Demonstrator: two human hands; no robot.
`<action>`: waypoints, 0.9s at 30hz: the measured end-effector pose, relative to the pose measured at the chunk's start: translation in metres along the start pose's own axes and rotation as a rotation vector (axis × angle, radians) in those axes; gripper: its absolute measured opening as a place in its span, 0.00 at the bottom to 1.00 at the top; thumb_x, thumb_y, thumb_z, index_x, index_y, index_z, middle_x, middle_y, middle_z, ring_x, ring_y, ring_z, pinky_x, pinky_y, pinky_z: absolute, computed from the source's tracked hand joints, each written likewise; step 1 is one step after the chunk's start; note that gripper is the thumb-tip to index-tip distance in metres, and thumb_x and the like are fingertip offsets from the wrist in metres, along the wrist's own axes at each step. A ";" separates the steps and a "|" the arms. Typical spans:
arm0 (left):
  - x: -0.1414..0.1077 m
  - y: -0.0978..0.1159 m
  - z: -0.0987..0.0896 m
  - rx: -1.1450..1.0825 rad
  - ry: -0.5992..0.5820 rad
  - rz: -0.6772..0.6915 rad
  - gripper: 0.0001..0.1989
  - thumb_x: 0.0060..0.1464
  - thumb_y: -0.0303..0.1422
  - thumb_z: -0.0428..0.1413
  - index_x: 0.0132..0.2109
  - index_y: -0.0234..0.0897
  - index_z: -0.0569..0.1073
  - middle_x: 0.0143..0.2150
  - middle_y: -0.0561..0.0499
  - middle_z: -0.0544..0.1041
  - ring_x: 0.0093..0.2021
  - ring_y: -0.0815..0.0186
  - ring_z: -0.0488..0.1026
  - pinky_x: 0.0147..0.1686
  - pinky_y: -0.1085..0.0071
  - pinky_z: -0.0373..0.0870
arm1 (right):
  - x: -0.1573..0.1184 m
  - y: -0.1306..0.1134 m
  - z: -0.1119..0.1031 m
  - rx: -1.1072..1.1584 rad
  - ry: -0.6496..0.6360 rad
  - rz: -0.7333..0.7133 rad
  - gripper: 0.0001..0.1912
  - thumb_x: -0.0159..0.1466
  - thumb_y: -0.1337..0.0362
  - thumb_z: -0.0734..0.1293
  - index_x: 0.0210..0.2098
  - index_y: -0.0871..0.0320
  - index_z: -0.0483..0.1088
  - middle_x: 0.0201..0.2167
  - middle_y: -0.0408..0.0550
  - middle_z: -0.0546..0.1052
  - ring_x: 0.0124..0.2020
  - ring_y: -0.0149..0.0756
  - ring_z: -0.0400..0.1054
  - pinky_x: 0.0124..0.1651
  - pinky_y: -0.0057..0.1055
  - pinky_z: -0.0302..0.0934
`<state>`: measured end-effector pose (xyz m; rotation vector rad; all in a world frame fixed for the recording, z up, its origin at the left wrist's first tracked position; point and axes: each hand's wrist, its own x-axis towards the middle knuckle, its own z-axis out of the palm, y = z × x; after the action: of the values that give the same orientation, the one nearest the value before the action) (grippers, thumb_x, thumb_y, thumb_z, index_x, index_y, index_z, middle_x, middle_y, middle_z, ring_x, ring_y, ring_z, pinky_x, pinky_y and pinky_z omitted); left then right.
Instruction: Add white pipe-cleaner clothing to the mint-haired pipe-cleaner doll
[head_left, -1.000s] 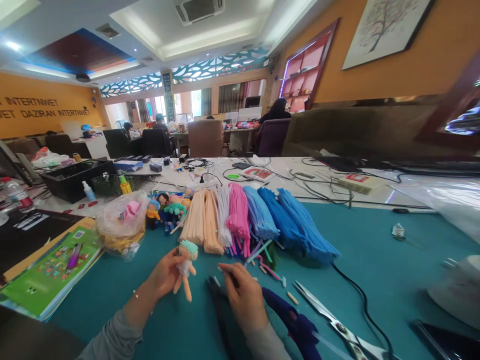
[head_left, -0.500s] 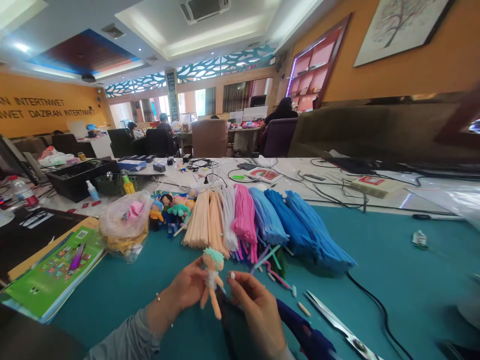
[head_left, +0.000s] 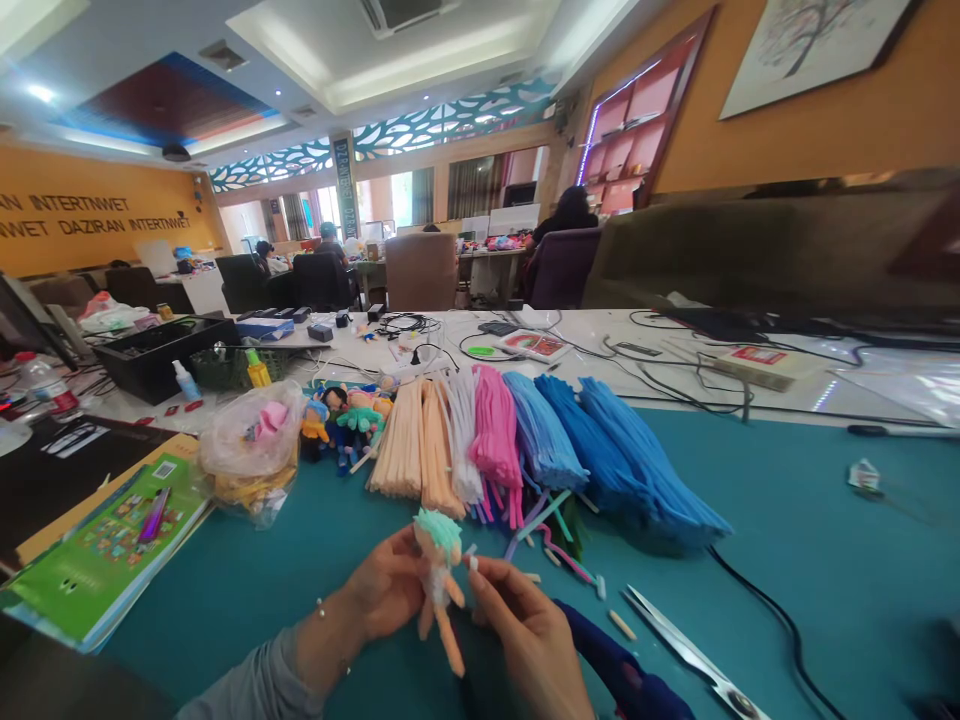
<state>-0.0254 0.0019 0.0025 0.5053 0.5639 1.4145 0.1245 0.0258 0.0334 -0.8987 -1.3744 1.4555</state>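
Between my hands is a small fuzzy doll [head_left: 442, 590], with mint-green hair, peach limbs and a white body. My left hand [head_left: 390, 582] holds it upright from its left side, fingers closed behind the body. Thumb and forefinger of my right hand [head_left: 525, 620] pinch a small white piece [head_left: 472, 563], close to the doll's right side at head height. I cannot tell whether that piece touches the doll. Under and beside my right hand lies a dark blue object [head_left: 615, 660], partly hidden by the hand.
Bundles of peach pipe cleaners [head_left: 397, 440], pink pipe cleaners [head_left: 495, 430] and blue pipe cleaners [head_left: 645, 460] lie ahead. Open scissors [head_left: 690, 650] rest at right. Several finished dolls [head_left: 352, 415], a plastic bag [head_left: 251, 440] and a green book [head_left: 112, 550] stand left.
The doll and both hands have shifted slightly right and down in view. The doll still sits in my left hand; the white piece is still pinched in my right.
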 end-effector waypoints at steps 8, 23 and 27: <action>0.000 0.000 0.000 -0.021 0.042 0.012 0.11 0.40 0.22 0.63 0.34 0.34 0.73 0.32 0.51 0.75 0.32 0.67 0.74 0.35 0.71 0.70 | -0.002 0.004 0.001 0.025 0.005 -0.023 0.19 0.47 0.47 0.73 0.24 0.57 0.75 0.23 0.44 0.74 0.24 0.34 0.66 0.26 0.27 0.62; -0.002 -0.004 0.001 -0.035 -0.048 -0.093 0.12 0.43 0.24 0.63 0.39 0.35 0.74 0.33 0.49 0.78 0.29 0.66 0.75 0.31 0.71 0.71 | -0.001 0.002 0.001 0.049 0.010 -0.008 0.21 0.46 0.46 0.73 0.25 0.58 0.75 0.22 0.45 0.75 0.24 0.34 0.65 0.26 0.28 0.61; -0.004 -0.002 0.006 -0.036 -0.031 -0.066 0.11 0.41 0.24 0.64 0.35 0.33 0.75 0.33 0.48 0.78 0.30 0.66 0.75 0.33 0.70 0.71 | -0.003 0.001 0.002 0.053 -0.006 0.018 0.19 0.47 0.47 0.73 0.27 0.58 0.75 0.22 0.44 0.74 0.23 0.33 0.64 0.27 0.28 0.61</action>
<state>-0.0200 -0.0018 0.0062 0.4752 0.5245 1.3501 0.1239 0.0226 0.0323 -0.8754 -1.3285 1.5022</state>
